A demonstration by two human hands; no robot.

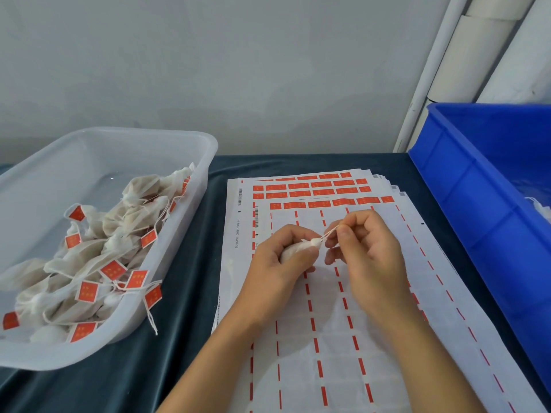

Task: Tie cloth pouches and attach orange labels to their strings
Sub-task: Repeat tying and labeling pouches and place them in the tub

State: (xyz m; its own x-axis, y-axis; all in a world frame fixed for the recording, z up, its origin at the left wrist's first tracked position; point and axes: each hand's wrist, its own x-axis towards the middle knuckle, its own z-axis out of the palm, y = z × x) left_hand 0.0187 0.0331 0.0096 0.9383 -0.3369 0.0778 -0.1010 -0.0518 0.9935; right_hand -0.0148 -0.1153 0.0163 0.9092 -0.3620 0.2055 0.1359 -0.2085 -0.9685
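A small white cloth pouch (296,250) sits in my left hand (278,262), whose fingers curl round its body above the label sheets. Its gathered neck points right, and a thin white string (329,233) runs from it up to my right hand (366,248). My right thumb and fingers pinch that string just right of the pouch neck. Orange labels (320,193) remain in rows at the far end of the white label sheets (328,338); the nearer part shows only peeled backing with orange strips.
A clear plastic tub (205,162) at the left holds several tied pouches (98,263) with orange labels; one string hangs over its rim. A blue plastic crate (477,204) stands at the right. Dark cloth covers the table (185,293). A grey wall rises behind.
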